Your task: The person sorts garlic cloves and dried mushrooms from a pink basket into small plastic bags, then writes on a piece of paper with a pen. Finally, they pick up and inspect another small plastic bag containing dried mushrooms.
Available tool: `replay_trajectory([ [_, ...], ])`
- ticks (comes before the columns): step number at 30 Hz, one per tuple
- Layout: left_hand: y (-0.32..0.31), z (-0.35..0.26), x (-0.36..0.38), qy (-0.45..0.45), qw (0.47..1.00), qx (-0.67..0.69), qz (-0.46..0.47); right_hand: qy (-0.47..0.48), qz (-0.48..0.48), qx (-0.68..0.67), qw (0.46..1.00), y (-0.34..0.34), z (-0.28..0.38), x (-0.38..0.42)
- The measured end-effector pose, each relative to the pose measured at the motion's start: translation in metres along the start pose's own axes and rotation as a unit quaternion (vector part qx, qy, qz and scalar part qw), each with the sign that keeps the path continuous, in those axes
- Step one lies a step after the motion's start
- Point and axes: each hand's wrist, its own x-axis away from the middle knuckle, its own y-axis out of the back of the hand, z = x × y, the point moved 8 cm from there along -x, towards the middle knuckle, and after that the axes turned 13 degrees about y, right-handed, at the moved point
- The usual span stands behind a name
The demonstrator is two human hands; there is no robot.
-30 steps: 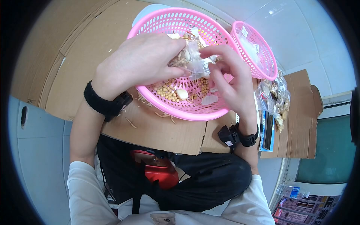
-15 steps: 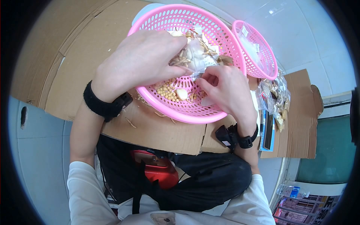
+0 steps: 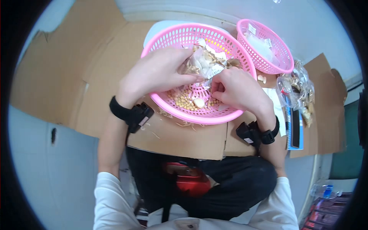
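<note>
A large pink basket (image 3: 191,117) holds yellow beans (image 3: 184,100), a pale round slice (image 3: 199,103) and thin dried pieces. Inside it, a clear plastic bag (image 3: 203,63) with a white label and dried bits lies between both hands. My left hand (image 3: 163,71) is curled round the bag's left side, thumb below it. Pinched at the lower right edge of the bag, my right hand (image 3: 235,88) has its fingertips partly hidden. A brown dried piece (image 3: 234,63) sits just above my right hand.
A smaller pink basket (image 3: 281,68) with clear bags stands at the back right. Bags of dried goods (image 3: 301,90), a blue notebook (image 3: 301,134) and a dark phone-like object (image 3: 295,128) lie at the right. Crumbs and strips dot the cardboard (image 3: 184,142) in front.
The whole view has shifted, so basket and hands appear farther right and slightly lower. Both hands remain at the bag, with my right fingers drawn closer together.
</note>
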Motion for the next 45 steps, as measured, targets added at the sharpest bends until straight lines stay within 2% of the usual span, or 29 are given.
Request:
replay_trajectory([
  [2,0.005,-0.004,-0.006,-0.040,0.998,0.053,0.005,0.000,-0.008,-0.008,1.000,0.003,-0.001,-0.002],
  [4,0.007,-0.009,-0.008,-0.026,0.994,0.095,0.043,0.022,0.015,-0.053,0.998,-0.001,0.000,-0.005],
  [7,0.014,-0.019,-0.015,-0.017,0.997,0.010,0.073,0.038,0.029,-0.081,0.996,0.006,0.006,-0.007],
  [10,0.023,-0.025,-0.029,0.011,0.998,-0.004,0.068,0.037,0.052,-0.085,0.994,0.009,0.007,-0.012],
  [13,0.014,-0.013,-0.049,0.009,0.997,0.059,0.053,0.017,0.075,-0.069,0.995,0.022,0.001,-0.019],
  [15,0.007,-0.006,-0.053,-0.017,0.992,0.125,0.028,0.013,0.140,-0.097,0.985,0.017,0.000,-0.020],
  [18,-0.002,0.008,-0.049,0.024,0.994,0.106,0.029,0.005,0.154,-0.116,0.981,0.013,-0.002,-0.023],
  [19,-0.001,0.007,-0.047,0.002,0.993,0.121,0.016,0.008,0.156,-0.117,0.981,0.010,-0.002,-0.025],
  [22,0.005,0.001,-0.031,0.034,0.981,0.190,0.027,0.002,0.129,-0.154,0.980,0.008,-0.006,-0.026],
  [24,0.004,0.002,-0.026,0.023,0.982,0.184,0.021,0.012,0.039,-0.198,0.979,0.016,-0.015,-0.026],
  [25,0.005,0.003,-0.024,0.013,0.984,0.179,0.016,0.014,0.041,-0.198,0.979,0.013,-0.020,-0.025],
  [27,0.002,0.005,-0.025,0.013,0.986,0.164,0.017,0.014,-0.055,-0.258,0.965,0.026,-0.029,-0.027],
  [28,0.002,0.005,-0.026,0.009,0.989,0.149,0.019,0.019,-0.053,-0.254,0.966,0.028,-0.028,-0.027],
  [30,0.007,0.007,-0.026,0.036,0.993,0.108,0.003,-0.034,-0.131,-0.409,0.903,0.036,-0.034,-0.021],
  [31,0.008,0.010,-0.027,0.061,0.996,0.066,-0.005,-0.033,-0.130,-0.408,0.903,0.035,-0.035,-0.022],
  [33,0.005,0.009,-0.027,0.054,0.997,0.061,-0.016,0.041,-0.233,-0.532,0.813,0.039,-0.034,-0.027],
  [34,0.004,0.008,-0.027,0.046,0.997,0.055,-0.025,0.041,-0.235,-0.534,0.811,0.035,-0.033,-0.029],
  [36,0.004,0.004,-0.027,0.029,0.997,0.069,-0.030,0.059,-0.300,-0.538,0.785,0.036,-0.029,-0.027],
  [38,0.006,0.001,-0.026,0.011,0.996,0.084,-0.038,0.052,-0.311,-0.523,0.792,0.033,-0.032,-0.027],
  [40,0.004,-0.001,-0.025,0.004,0.997,0.071,-0.031,0.093,-0.364,-0.427,0.822,0.038,-0.033,-0.028],
  [45,0.009,-0.011,-0.022,-0.029,0.993,0.109,-0.044,0.092,-0.338,-0.352,0.868,0.044,-0.016,-0.018],
])
